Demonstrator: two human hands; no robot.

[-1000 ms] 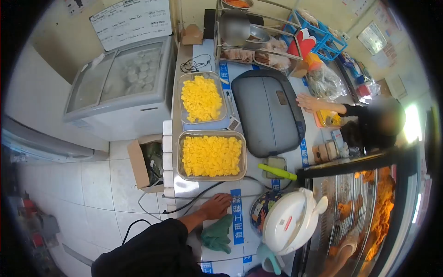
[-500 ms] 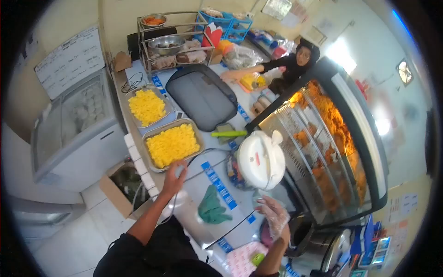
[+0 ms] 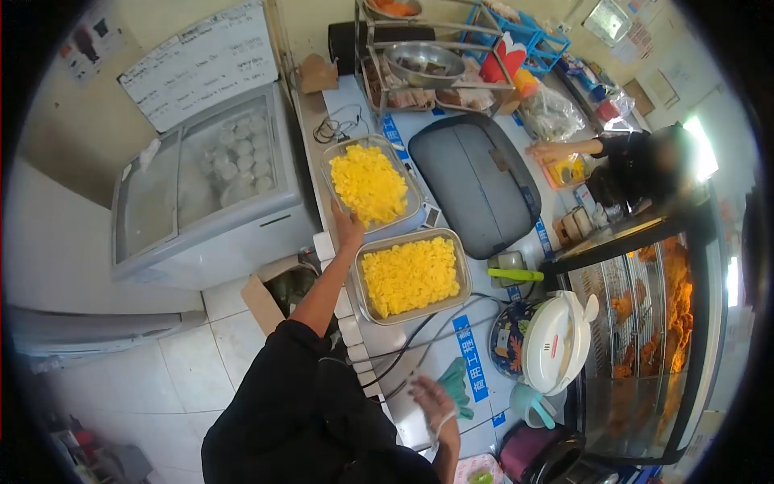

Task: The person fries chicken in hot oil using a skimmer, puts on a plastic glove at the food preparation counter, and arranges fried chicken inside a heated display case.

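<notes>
My left hand (image 3: pixel 348 226) is at the near left edge of the farther metal tray (image 3: pixel 415 202), its fingers closed at the rim. Yellow food pieces (image 3: pixel 369 185) fill that tray. The nearer tray (image 3: pixel 361 300) holds more yellow pieces (image 3: pixel 409 277) and sits just in front of it. Low over the counter, my right hand (image 3: pixel 434 405) has its fingers apart and holds nothing; clear plastic shows around it. Beside its fingertips lies a crumpled green cloth-like item (image 3: pixel 458 387).
A white-lidded pot (image 3: pixel 556 339) and a teal cup (image 3: pixel 528 405) stand right of the cloth, near a heated display case (image 3: pixel 645 323). Behind are a grey lidded appliance (image 3: pixel 476 185) and a rack (image 3: pixel 427 64). A co-worker's hand (image 3: pixel 552 151) is across the counter. A freezer (image 3: pixel 210 234) stands left.
My left hand has moved from the nearer tray to the farther tray's edge. My right hand has moved back from near the pot to beside the green item. The view has shifted left.
</notes>
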